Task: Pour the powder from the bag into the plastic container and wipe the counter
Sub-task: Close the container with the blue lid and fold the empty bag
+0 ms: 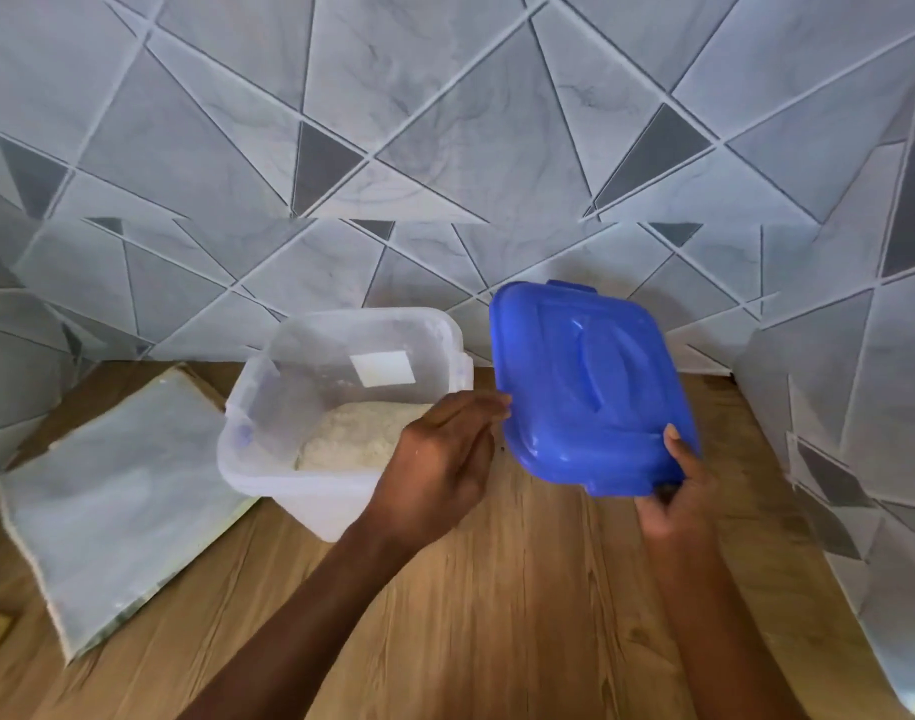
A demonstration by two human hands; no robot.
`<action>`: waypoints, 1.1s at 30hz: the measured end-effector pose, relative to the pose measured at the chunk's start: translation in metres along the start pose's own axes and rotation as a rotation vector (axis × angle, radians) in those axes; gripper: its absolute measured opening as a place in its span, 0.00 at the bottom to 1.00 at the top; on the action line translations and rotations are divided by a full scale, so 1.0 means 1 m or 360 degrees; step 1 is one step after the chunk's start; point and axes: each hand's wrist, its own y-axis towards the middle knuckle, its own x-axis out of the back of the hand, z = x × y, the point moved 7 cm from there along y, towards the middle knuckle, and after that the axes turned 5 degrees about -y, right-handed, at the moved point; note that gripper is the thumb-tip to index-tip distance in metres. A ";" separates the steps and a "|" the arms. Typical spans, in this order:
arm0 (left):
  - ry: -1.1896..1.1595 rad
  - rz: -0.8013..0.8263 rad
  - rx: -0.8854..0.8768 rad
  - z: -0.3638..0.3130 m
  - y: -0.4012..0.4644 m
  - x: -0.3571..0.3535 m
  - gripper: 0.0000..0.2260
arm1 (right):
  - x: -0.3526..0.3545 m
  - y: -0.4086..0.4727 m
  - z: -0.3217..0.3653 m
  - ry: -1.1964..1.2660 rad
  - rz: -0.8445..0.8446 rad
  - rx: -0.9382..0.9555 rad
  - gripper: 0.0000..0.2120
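The container [341,407] serves as the reference point; it sits on the wooden counter [497,615] with its mouth uncovered.

Nearest the camera, the right hand [673,504] grips the near edge of the blue lid [593,389], thumb on top and fingers curled underneath. The lid is held tilted, clear of the counter, to the right of the container.

The left hand [439,459] is at the container's near right corner. Its fingers are extended and relaxed, reaching toward the lid's left edge; whether they touch it cannot be told.

Inside the container, the powder [351,433] lies in a low heap on the bottom. The flattened bag [117,491] lies on the counter to the left of the container.

Risks, as judged from this position:
- A lid lowered off-square may catch the rim and tip or jolt the container, raising powder.
- A one-edge grip may let the lid slip.
- The bag may shed residue onto the counter if disturbed.

Markings: a blank white label [382,367] is on the container's far wall. No writing or brand is legible anywhere.
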 end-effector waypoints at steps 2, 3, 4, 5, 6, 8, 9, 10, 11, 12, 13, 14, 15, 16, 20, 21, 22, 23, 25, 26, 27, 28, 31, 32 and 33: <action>0.0184 -0.0190 0.0048 0.010 -0.004 0.038 0.12 | -0.023 0.002 0.005 0.0056 0.0078 0.0013 0.25; 0.0331 -0.0291 0.0132 0.024 -0.008 0.057 0.12 | -0.036 0.003 0.008 0.0070 0.0108 0.0016 0.22; 0.0521 -0.0363 0.0261 0.044 -0.013 0.076 0.13 | -0.051 0.003 0.011 0.0099 0.0135 -0.0026 0.20; 0.0730 -0.0398 0.0431 0.068 -0.019 0.092 0.14 | -0.067 0.006 0.011 0.0129 0.0194 -0.0098 0.18; 0.0890 -0.0397 0.0616 0.092 -0.028 0.108 0.16 | -0.086 0.007 0.011 0.0137 0.0295 -0.0170 0.15; 0.0872 -0.0370 0.0944 0.135 -0.044 0.135 0.21 | -0.119 0.010 0.012 0.0045 0.0484 -0.0231 0.14; 0.0683 -0.0402 0.1078 0.150 -0.051 0.146 0.23 | -0.134 0.014 0.011 -0.0041 0.0547 -0.0225 0.16; 0.0426 -0.0478 0.1193 0.162 -0.057 0.153 0.24 | -0.148 0.016 0.010 -0.0135 0.0608 -0.0229 0.18; 0.0184 -0.0560 0.1291 0.171 -0.061 0.159 0.23 | -0.164 0.018 0.008 -0.0226 0.0667 -0.0235 0.20; 0.0000 -0.0607 0.1347 0.174 -0.063 0.162 0.23 | -0.177 0.022 0.005 -0.0288 0.0717 -0.0250 0.20; -0.0129 -0.0621 0.1351 0.174 -0.063 0.163 0.23 | -0.189 0.025 0.002 -0.0350 0.0750 -0.0284 0.20; -0.0241 -0.0626 0.1332 0.173 -0.063 0.162 0.24 | -0.201 0.028 0.000 -0.0426 0.0769 -0.0329 0.19; -0.0369 -0.0618 0.1312 0.171 -0.061 0.158 0.24 | -0.212 0.030 -0.001 -0.0516 0.0817 -0.0368 0.16; -0.0473 -0.0620 0.1303 0.172 -0.062 0.158 0.24 | -0.225 0.031 -0.003 -0.0620 0.0890 -0.0407 0.12; -0.0659 -0.0616 0.1312 0.182 -0.066 0.158 0.21 | -0.259 0.041 -0.008 -0.0927 0.0963 -0.0520 0.08; -0.0714 -0.0610 0.1307 0.182 -0.066 0.157 0.22 | -0.266 0.045 -0.009 -0.0981 0.0941 -0.0524 0.13; -0.0746 -0.0609 0.1313 0.179 -0.067 0.157 0.24 | -0.272 0.050 -0.010 -0.1037 0.0907 -0.0514 0.18; -0.0771 -0.0601 0.1295 0.178 -0.067 0.156 0.26 | -0.277 0.054 -0.009 -0.1111 0.0841 -0.0465 0.21; -0.0796 -0.0613 0.1263 0.173 -0.065 0.158 0.26 | -0.284 0.062 -0.004 -0.1279 0.0645 -0.0258 0.22; -0.0797 -0.0617 0.1259 0.171 -0.066 0.159 0.25 | -0.285 0.064 -0.002 -0.1413 0.0545 -0.0130 0.23; -0.0793 -0.0611 0.1241 0.171 -0.065 0.159 0.24 | -0.287 0.063 -0.001 -0.1541 0.0458 -0.0009 0.23; -0.0775 -0.0619 0.1229 0.172 -0.066 0.160 0.23 | -0.287 0.061 -0.001 -0.1647 0.0390 0.0086 0.23; -0.0779 -0.0658 0.1264 0.177 -0.069 0.162 0.23 | -0.283 0.053 -0.009 -0.1723 0.0281 0.0181 0.28; -0.0788 -0.0664 0.1270 0.177 -0.068 0.163 0.23 | -0.282 0.052 -0.012 -0.1718 0.0280 0.0196 0.29; -0.0806 -0.0678 0.1271 0.178 -0.068 0.163 0.22 | -0.283 0.052 -0.014 -0.1713 0.0282 0.0217 0.31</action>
